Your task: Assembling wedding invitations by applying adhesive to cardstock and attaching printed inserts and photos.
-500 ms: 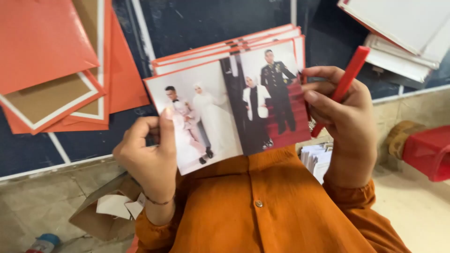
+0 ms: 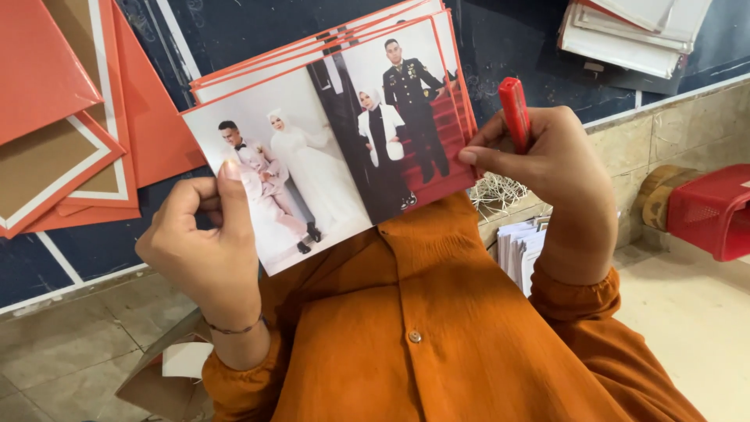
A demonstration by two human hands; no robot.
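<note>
— Glossy printed photo sheets, a small stack of photos (image 2: 328,133) with red borders, sit fanned between both hands, just above an orange shirt (image 2: 437,328).

— How are they held?

— The left hand (image 2: 207,250) pinches the lower left corner, thumb on top of the front sheet, fingers curled behind. The right hand (image 2: 558,168) steadies the right edge with its fingertips while its fingers are also closed round a red marker (image 2: 514,113), which stands up past the knuckles.

— Would the stack be awkward to handle?

— I judge it light and thin, fairly stiff card but slick, so sheets could slide over each other. Gripping by the edges and corners, as now, looks best; pressing the faces may smudge them.

— What lies beyond the fingers?

— Past the left fingertips, orange envelopes (image 2: 70,117) lie on a dark surface. Beyond the right knuckles sits a pile of white papers (image 2: 633,35), and further right, a red basket (image 2: 715,211) on the tiled floor (image 2: 695,328).
</note>
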